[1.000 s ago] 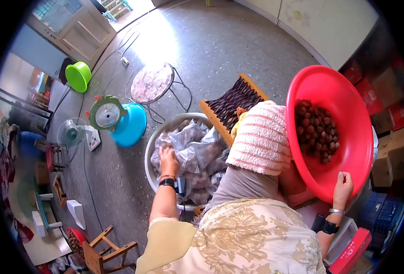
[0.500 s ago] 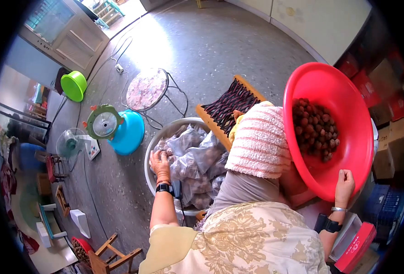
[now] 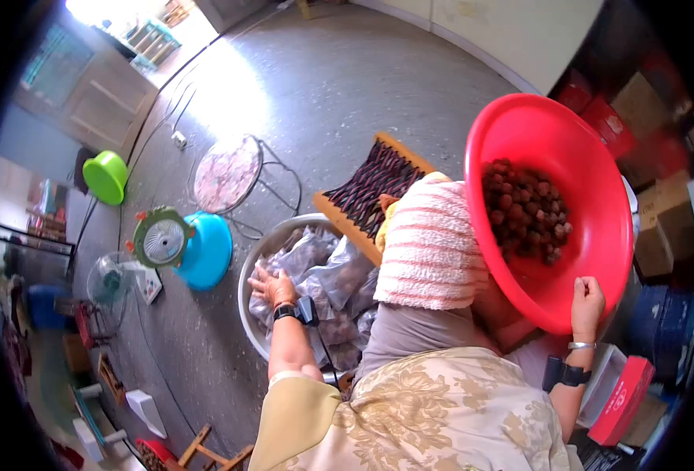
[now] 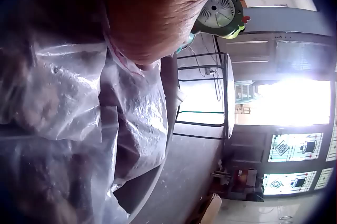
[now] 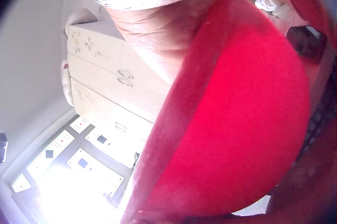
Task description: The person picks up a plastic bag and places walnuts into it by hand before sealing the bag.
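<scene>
Red basin [image 3: 598, 224] tilted, we could spill lychee-like fruits [image 3: 526, 208] if the right hand [image 3: 588, 302] gripping it slips, left hand [image 3: 275, 287] splayed over plastic bags [image 3: 339, 276].

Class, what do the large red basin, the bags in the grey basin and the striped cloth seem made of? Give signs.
Large red basin: probably plastic, smooth with a slight sheen; even colour, rounded rim.
Bags: likely thin plastic film, see-through and shiny, with creases and highlights.
Striped cloth: apparently towelling, matt, with a fuzzy pile; fibre unclear.
</scene>
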Motion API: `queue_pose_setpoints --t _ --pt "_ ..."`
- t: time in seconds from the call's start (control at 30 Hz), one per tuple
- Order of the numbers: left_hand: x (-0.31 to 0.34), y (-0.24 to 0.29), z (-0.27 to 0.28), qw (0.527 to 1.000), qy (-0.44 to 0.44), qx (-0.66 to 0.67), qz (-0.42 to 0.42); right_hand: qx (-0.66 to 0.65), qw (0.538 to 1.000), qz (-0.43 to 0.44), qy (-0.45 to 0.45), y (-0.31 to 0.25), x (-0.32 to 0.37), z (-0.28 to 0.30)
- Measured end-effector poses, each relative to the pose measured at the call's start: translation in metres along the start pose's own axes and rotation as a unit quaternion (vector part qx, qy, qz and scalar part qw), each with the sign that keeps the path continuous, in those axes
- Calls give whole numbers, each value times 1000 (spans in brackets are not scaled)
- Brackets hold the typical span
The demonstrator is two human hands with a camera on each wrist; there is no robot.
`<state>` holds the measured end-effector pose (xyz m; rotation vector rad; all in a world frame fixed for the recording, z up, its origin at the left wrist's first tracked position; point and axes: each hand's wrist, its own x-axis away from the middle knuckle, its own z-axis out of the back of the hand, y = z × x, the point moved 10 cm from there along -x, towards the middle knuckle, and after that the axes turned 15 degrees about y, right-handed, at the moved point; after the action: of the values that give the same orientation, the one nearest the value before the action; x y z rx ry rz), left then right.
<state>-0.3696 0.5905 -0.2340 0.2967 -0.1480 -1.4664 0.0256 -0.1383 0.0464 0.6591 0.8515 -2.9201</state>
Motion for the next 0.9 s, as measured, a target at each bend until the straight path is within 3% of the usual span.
queue_pose_setpoints --t 0.1,0.23,0.27,0.3,0.33,0.37,0.4,0.43,0.47,0.57,0.63,0.7,0.73,0.77,0.83,0.87,0.9 --pt "-2 2 -9 996 -19 -76 -35 32 999 27 20 -6 0 3" --pt "-17 2 -31 976 -19 -150 -157 -1 998 19 56 -37 1 20" --pt "-19 -6 -28 991 -42 -84 -100 -17 997 24 69 -38 1 22" --pt "-31 -6 -40 982 -63 -122 -132 -35 996 31 81 -40 1 24" --pt "-37 -14 -37 990 -51 -82 -102 -44 994 33 93 -42 1 28" --pt "-33 -13 -33 988 -79 -104 -85 -53 993 37 103 -45 1 33" --pt "-41 -14 -38 984 -51 -142 -99 -53 992 31 109 -45 1 35" --pt "-27 3 -18 979 -85 -152 -103 -52 992 27 114 -45 1 38" --pt "-27 14 -4 992 -26 -97 -79 -59 991 19 114 -47 0 40" --pt "-17 89 24 984 22 -10 -176 -102 982 -4 157 -41 2 50" --pt "1 151 31 925 44 210 -313 -137 971 -12 197 -33 3 58" --pt "58 229 82 874 23 252 -414 -155 961 -23 228 -32 5 69" --pt "102 266 120 849 -58 352 -389 -178 954 -30 240 -29 6 70" --pt "117 291 117 804 -93 406 -425 -201 946 -36 251 -25 6 71" --pt "192 335 157 754 -230 464 -404 -240 934 -42 261 -18 7 74" --pt "221 348 164 742 -267 465 -403 -258 929 -56 259 -16 8 77" --pt "231 357 135 715 -320 489 -382 -276 923 -67 258 -13 8 82"
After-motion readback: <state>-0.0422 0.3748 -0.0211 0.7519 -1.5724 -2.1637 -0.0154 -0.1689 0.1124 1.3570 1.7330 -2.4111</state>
